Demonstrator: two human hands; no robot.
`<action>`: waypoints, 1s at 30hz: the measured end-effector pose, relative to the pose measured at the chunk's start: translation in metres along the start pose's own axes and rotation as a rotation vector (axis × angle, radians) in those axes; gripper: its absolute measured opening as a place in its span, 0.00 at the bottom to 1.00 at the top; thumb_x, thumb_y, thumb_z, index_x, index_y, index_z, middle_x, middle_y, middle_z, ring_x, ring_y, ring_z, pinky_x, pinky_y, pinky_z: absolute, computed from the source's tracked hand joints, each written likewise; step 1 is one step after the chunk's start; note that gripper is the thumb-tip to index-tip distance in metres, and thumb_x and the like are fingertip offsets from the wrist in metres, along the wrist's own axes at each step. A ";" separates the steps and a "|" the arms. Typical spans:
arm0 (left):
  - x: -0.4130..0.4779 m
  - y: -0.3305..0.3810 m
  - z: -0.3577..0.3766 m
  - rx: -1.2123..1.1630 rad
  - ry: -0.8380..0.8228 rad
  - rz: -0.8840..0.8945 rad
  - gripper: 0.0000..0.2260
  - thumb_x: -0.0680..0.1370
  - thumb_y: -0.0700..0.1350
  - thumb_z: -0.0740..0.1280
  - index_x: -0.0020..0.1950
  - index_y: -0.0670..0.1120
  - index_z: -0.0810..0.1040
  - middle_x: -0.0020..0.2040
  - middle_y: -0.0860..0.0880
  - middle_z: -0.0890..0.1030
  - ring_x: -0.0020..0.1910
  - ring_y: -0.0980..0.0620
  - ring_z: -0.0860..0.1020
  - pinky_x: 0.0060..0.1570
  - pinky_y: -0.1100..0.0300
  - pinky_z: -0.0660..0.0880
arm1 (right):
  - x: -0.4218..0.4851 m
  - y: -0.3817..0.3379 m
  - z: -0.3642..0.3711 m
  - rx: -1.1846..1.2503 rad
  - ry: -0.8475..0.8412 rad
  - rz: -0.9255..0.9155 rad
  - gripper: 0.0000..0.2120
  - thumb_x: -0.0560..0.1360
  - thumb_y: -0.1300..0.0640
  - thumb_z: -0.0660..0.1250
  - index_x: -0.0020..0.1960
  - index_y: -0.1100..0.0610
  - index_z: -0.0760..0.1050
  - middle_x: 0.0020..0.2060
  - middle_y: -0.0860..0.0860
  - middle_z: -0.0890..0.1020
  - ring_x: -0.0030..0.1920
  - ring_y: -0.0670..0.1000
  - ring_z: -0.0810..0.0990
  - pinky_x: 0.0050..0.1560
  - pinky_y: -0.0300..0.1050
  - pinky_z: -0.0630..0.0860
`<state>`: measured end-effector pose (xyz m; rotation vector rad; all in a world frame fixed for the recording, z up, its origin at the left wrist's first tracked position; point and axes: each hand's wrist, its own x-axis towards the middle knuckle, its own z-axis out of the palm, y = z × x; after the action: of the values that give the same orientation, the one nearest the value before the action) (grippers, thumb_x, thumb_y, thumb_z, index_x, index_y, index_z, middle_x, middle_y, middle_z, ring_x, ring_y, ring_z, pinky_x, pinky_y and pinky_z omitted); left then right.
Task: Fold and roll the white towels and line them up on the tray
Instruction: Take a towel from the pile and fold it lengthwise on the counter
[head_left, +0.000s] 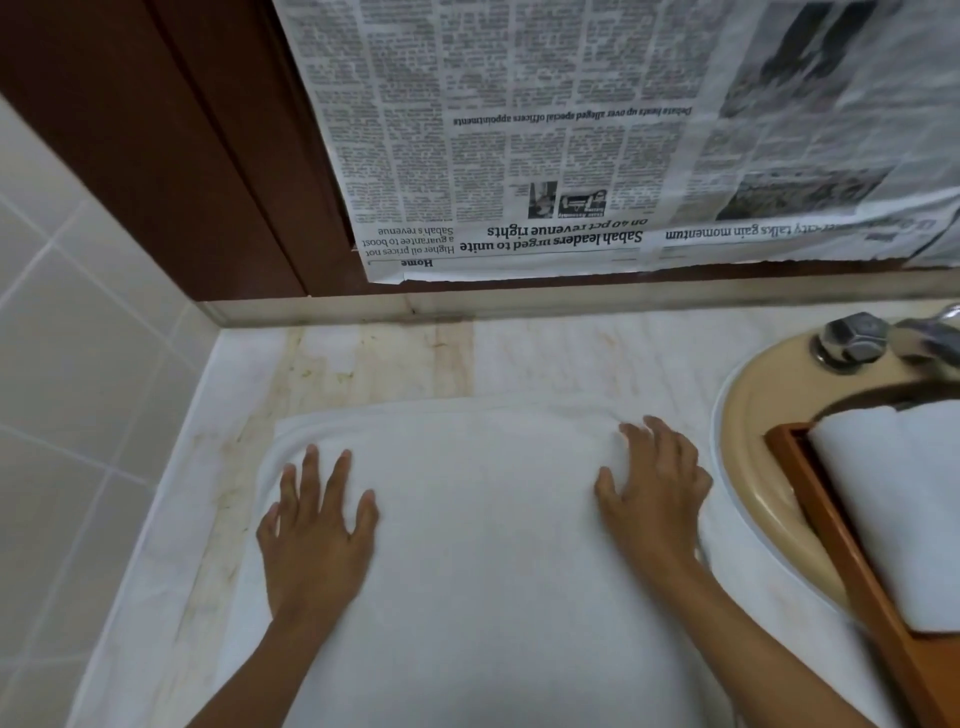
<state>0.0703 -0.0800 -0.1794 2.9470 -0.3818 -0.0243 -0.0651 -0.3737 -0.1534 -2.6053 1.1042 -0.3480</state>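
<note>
Marble counter (363, 364) carries my towel (483, 545), both hands flat on it, left hand (317, 540) and right hand (654, 499) with fingers spread. Tray (831, 530) sits right. Uneven smoothing could skew the fold.

A white towel (483, 545) lies flat on the counter; rolled towels (904, 499) fill the wooden tray (831, 525).

light: dim, even, warm | shadows: faint | edges: wide-angle bowing | faucet (883, 340): blurred
</note>
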 end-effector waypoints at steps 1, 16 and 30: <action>0.000 0.000 -0.001 -0.005 0.007 0.000 0.30 0.78 0.66 0.42 0.79 0.59 0.57 0.81 0.53 0.53 0.79 0.50 0.52 0.72 0.50 0.54 | 0.006 -0.001 -0.008 -0.005 -0.043 0.071 0.27 0.72 0.51 0.67 0.69 0.58 0.69 0.68 0.57 0.70 0.67 0.58 0.63 0.61 0.59 0.65; 0.003 0.000 0.003 0.009 0.014 0.000 0.30 0.79 0.65 0.44 0.78 0.57 0.61 0.80 0.51 0.56 0.79 0.49 0.54 0.70 0.49 0.56 | 0.093 -0.002 -0.080 0.948 -1.043 0.444 0.27 0.61 0.73 0.67 0.61 0.65 0.76 0.56 0.66 0.81 0.57 0.69 0.79 0.57 0.63 0.77; 0.004 0.000 0.001 0.008 0.009 -0.007 0.29 0.79 0.64 0.45 0.78 0.57 0.62 0.80 0.51 0.57 0.79 0.49 0.55 0.69 0.48 0.58 | 0.049 -0.010 -0.052 -0.138 -0.281 -0.032 0.32 0.76 0.61 0.64 0.76 0.63 0.56 0.76 0.61 0.53 0.74 0.63 0.55 0.70 0.53 0.62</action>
<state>0.0740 -0.0810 -0.1808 2.9556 -0.3717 -0.0097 -0.0423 -0.4119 -0.0964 -2.6865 1.0222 0.0913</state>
